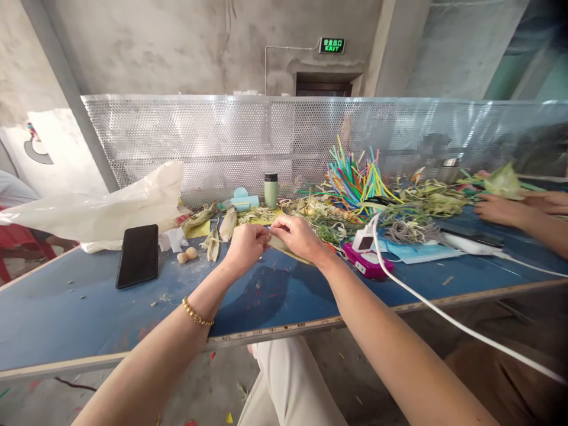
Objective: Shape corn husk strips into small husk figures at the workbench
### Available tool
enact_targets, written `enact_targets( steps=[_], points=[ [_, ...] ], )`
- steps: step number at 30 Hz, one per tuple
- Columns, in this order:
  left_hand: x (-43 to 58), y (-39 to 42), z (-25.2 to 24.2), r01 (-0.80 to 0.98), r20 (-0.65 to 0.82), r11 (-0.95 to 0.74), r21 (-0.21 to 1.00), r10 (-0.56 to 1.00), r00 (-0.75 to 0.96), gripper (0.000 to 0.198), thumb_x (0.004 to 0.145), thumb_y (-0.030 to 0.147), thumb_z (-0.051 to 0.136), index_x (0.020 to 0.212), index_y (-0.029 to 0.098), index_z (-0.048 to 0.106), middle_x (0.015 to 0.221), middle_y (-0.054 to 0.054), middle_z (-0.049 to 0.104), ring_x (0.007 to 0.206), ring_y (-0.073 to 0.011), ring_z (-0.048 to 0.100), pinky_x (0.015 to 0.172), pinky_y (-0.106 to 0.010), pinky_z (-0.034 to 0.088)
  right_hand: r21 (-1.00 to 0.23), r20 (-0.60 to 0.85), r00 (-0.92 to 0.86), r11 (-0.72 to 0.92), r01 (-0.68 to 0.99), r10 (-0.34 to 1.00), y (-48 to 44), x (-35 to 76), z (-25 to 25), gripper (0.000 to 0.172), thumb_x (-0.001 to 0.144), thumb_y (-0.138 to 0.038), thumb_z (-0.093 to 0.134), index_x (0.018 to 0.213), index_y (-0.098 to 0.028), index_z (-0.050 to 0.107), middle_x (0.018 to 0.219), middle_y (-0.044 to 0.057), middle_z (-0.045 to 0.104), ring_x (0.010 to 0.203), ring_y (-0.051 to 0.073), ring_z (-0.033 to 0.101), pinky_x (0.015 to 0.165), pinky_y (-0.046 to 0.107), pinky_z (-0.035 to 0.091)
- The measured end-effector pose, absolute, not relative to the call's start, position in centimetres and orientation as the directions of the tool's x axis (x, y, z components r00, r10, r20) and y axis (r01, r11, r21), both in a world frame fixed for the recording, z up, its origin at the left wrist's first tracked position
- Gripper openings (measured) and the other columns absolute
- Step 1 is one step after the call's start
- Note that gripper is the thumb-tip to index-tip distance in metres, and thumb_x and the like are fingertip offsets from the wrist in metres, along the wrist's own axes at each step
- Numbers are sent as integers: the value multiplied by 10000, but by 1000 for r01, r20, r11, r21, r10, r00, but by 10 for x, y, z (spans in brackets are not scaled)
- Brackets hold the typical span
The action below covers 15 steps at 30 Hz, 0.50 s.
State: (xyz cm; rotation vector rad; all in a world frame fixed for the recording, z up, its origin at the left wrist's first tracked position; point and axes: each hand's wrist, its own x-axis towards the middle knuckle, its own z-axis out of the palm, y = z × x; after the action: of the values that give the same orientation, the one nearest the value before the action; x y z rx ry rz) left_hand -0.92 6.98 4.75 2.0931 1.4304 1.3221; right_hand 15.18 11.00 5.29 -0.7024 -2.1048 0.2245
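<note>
My left hand (245, 244) and my right hand (296, 235) meet above the blue table (66, 307), both pinched on a pale yellow-green leaf strip (284, 247) that lies between them. The left wrist wears a gold bead bracelet (197, 313). Just beyond the hands lies a heap of dried leaf pieces and green scraps (319, 216). A bundle of coloured plastic strips (355, 177) fans up behind it.
A black phone (138, 255) lies to the left, by a crumpled plastic bag (106, 207). A green flask (271, 190) stands at the perforated metal screen (222, 136). A pink-and-white device (367, 251) with a white cable (444, 316) lies right. Another person's hands (510, 210) work far right.
</note>
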Motion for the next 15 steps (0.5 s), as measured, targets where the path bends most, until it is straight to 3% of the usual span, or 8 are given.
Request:
enact_targets(
  steps=[4, 7, 8, 11, 13, 15],
  points=[
    [-10, 71, 48, 544, 498, -455, 706, 864, 77, 183, 768, 218, 565, 611, 184, 653, 546, -8, 654, 531, -148, 611, 550, -246, 442, -488, 644, -452, 787, 378, 617, 118, 162, 57, 225, 898, -316, 572, 781, -150, 668, 750, 37, 689, 686, 146, 604, 648, 246, 432],
    [-19, 81, 46, 476, 487, -422, 772, 873, -15, 156, 750, 253, 602, 639, 172, 676, 551, -7, 665, 531, -143, 624, 578, -244, 460, -550, 581, -309, 642, 533, 753, 127, 181, 67, 308, 954, -339, 476, 800, -154, 669, 746, 60, 704, 620, 150, 628, 608, 248, 446],
    [-23, 86, 44, 448, 483, -403, 798, 873, -76, 148, 738, 273, 621, 662, 168, 691, 557, -11, 670, 537, -147, 629, 582, -247, 462, -506, 544, -272, 569, 649, 794, 129, 188, 69, 293, 942, -322, 505, 769, -155, 672, 726, 75, 706, 642, 166, 644, 626, 255, 450],
    [-33, 101, 39, 379, 464, -362, 852, 858, -222, 202, 691, 345, 674, 746, 161, 734, 579, -22, 678, 546, -155, 630, 553, -247, 439, -209, 336, -256, 337, 918, 906, 130, 199, 70, 222, 857, -313, 639, 734, -142, 709, 781, 160, 726, 813, 257, 694, 702, 300, 462],
    [-36, 106, 37, 376, 467, -348, 859, 833, -297, 239, 657, 367, 696, 759, 155, 742, 552, -13, 652, 536, -147, 602, 532, -243, 411, -64, 215, -216, 235, 970, 952, 127, 199, 65, 201, 826, -308, 667, 857, -123, 740, 919, 211, 732, 919, 295, 695, 730, 325, 476],
    [-38, 106, 38, 330, 442, -332, 884, 824, -355, 251, 627, 363, 712, 747, 144, 738, 512, 4, 608, 504, -128, 553, 513, -240, 384, -4, 171, -157, 160, 987, 973, 125, 198, 61, 258, 814, -310, 669, 966, -114, 739, 1028, 230, 718, 978, 305, 688, 738, 333, 489]
  ],
)
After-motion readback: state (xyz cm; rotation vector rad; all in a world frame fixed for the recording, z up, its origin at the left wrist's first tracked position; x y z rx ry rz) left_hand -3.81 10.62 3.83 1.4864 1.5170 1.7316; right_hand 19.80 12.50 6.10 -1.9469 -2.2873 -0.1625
